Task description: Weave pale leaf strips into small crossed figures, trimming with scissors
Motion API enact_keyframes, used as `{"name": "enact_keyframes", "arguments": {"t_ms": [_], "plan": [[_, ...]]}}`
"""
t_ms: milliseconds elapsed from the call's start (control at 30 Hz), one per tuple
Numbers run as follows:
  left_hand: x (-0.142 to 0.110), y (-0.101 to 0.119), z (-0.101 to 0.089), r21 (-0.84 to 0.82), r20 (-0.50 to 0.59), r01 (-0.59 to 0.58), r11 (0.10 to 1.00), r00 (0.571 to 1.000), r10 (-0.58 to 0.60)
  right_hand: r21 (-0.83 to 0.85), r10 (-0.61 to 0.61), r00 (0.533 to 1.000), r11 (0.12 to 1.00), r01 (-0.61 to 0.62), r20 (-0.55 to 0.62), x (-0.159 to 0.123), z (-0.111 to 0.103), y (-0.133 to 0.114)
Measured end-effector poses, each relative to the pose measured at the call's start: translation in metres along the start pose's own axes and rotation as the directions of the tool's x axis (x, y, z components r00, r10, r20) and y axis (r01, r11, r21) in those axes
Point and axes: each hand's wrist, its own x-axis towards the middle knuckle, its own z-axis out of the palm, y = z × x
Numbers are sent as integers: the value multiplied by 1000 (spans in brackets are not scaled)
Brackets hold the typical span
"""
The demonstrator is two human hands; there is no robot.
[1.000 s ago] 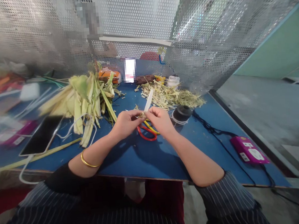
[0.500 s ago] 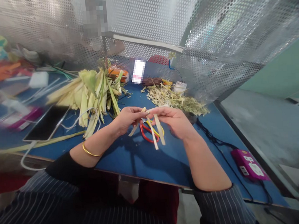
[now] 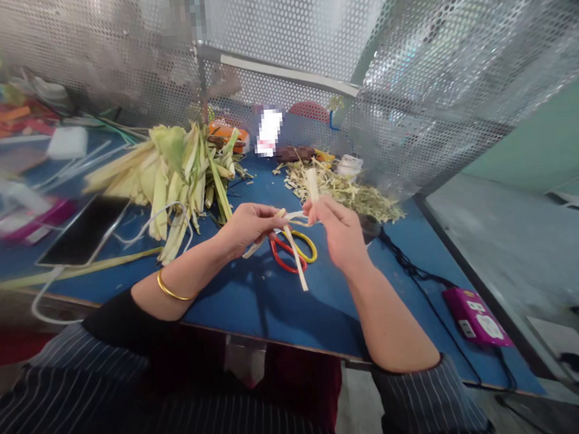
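My left hand [image 3: 250, 228] pinches a bundle of pale palm-leaf strips [image 3: 295, 260] above the blue table [image 3: 256, 306]; two strip ends hang down from it. My right hand [image 3: 335, 230] is closed on another strip end [image 3: 311, 183], bent up and standing above the fingers. The hands are close together, joined by the strips. Red and yellow scissors [image 3: 292, 250] lie on the table just under them. A gold bangle [image 3: 167, 290] is on my left wrist.
A heap of green-yellow palm leaves [image 3: 176, 172] lies at the back left beside a dark phone [image 3: 85, 230] with a white cable. Leaf trimmings [image 3: 348, 192] pile at the back right. A pink power strip [image 3: 475, 316] sits at the right edge. Perforated metal screens [image 3: 408, 67] enclose the table.
My right hand has turned one strip from hanging down to pointing up. My left hand has kept its pinch. The view has shifted slightly.
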Motion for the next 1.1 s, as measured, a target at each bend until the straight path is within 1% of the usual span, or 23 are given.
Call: {"name": "enact_keyframes", "arguments": {"t_ms": [67, 133, 267, 400, 633, 800, 1000, 1100], "plan": [[1, 0, -1, -8, -7, 2, 1000, 1000, -2, -87, -16, 996, 996, 24, 90, 1, -4, -2], [2, -1, -2, -30, 6, 12, 999, 1000, -12, -132, -3, 985, 991, 26, 173, 3, -9, -4], [3, -2, -4, -58, 52, 53, 997, 997, -50, -116, 57, 960, 993, -26, 275, 5, -16, -6], [3, -5, -4, -60, 58, 65, 996, 996, -62, -101, 109, 934, 992, -79, 339, 5, -16, -4], [2, -5, -3, -51, 52, 60, 997, 997, -57, -72, 134, 921, 991, -115, 366, 5, -15, -1], [1, -4, -2, -27, 37, 44, 999, 998, -43, -90, 138, 913, 990, -112, 384, 6, -14, 0], [0, -5, -1, -19, 23, 12, 1000, 1000, -12, -110, 158, 931, 986, -128, 329, 7, -13, 4], [-1, -4, 1, -2, 13, -6, 1000, 1000, 6, -129, 162, 929, 984, -126, 332, 6, -12, 5]]}}
